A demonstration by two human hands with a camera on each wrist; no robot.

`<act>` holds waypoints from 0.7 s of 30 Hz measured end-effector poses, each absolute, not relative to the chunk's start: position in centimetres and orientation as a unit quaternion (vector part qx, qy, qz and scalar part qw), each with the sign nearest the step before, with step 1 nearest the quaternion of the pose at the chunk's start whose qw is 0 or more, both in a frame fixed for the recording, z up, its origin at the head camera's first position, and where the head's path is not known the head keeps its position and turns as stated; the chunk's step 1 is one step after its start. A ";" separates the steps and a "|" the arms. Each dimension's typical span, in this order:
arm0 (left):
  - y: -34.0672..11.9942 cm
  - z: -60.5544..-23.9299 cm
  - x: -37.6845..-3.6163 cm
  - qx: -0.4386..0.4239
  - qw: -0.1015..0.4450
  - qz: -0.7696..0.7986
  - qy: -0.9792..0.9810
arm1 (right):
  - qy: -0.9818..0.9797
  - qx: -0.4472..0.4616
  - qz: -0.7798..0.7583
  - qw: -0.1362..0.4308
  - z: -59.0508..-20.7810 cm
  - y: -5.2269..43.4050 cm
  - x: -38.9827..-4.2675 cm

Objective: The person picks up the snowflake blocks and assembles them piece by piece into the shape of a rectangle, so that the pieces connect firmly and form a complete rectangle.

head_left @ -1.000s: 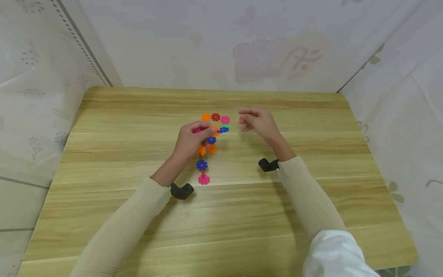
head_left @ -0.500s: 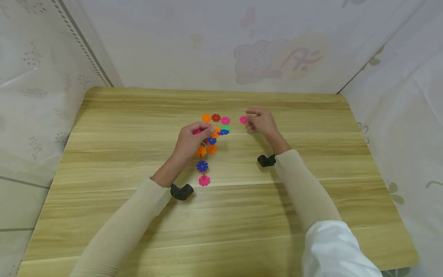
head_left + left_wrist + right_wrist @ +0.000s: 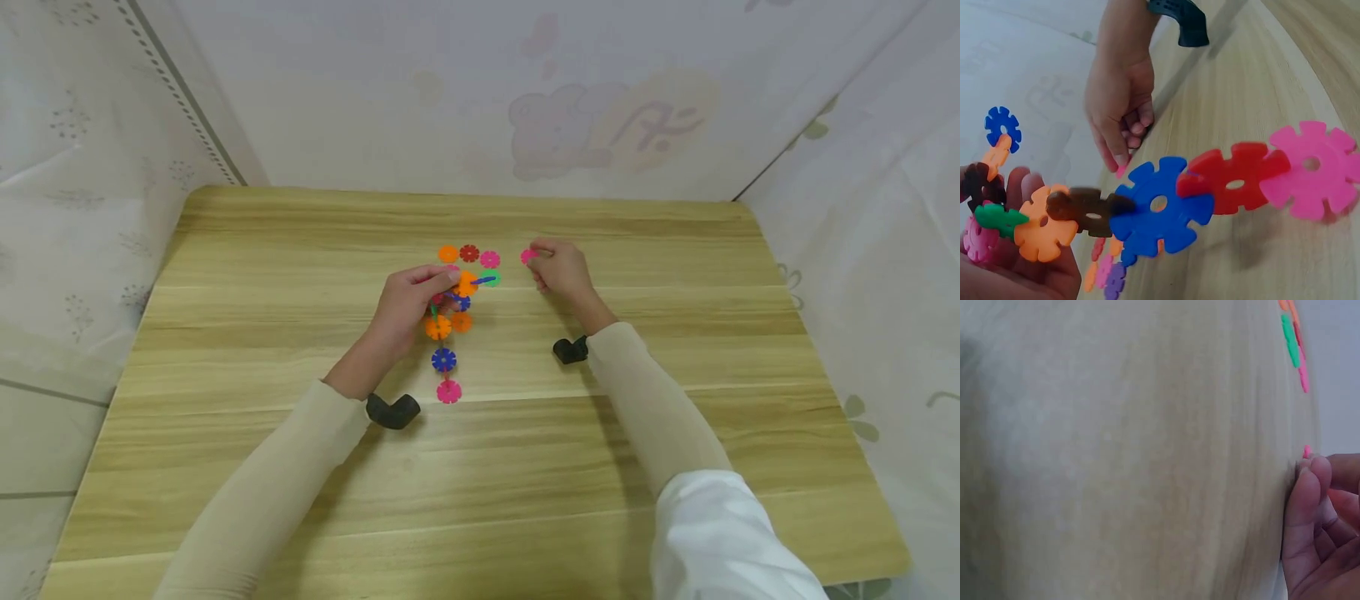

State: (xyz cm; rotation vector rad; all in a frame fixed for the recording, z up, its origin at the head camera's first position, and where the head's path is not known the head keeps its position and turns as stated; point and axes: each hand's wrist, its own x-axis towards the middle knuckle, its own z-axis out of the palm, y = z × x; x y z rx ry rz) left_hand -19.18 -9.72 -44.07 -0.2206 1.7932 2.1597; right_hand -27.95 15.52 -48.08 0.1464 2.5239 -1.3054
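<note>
Table: a light wooden table (image 3: 225,467) with rounded corners fills the middle and lower frame.
Walls: pale sheeting (image 3: 360,92) hangs behind and on both sides.
Print: a faded cartoon bear (image 3: 611,125) at upper centre-right; leaf motifs at the right edge.
Light: soft, even, faint shadows.

The head camera looked forward and down from above the table (image 3: 225,467), taking in the whole top and both forearms. The left wrist camera sat close and low, facing along the chain (image 3: 1166,209) toward the right hand (image 3: 1119,103). The right wrist camera skimmed the tabletop very near, blurred. All three shared the pink piece (image 3: 528,256) by the right fingertips (image 3: 1310,481).
</note>
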 end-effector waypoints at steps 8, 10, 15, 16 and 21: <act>-9.9 -44.0 -19.3 -0.102 0.194 0.789 0.575 | 0.879 0.071 -0.445 0.155 -48.0 15.3 -28.3; -9.9 -43.9 -19.3 -0.102 0.198 0.788 0.574 | 0.877 0.076 -0.444 0.164 -47.8 15.4 -28.4; -9.9 -43.8 -19.2 -0.108 0.203 0.787 0.573 | 0.866 0.089 -0.455 0.187 -47.4 15.8 -28.4; -10.0 -43.8 -19.2 -0.109 0.203 0.788 0.571 | 0.862 0.092 -0.460 0.191 -47.4 16.0 -28.3; -10.1 -43.9 -19.2 -0.110 0.200 0.789 0.571 | 0.852 0.088 -0.476 0.199 -47.5 16.4 -27.8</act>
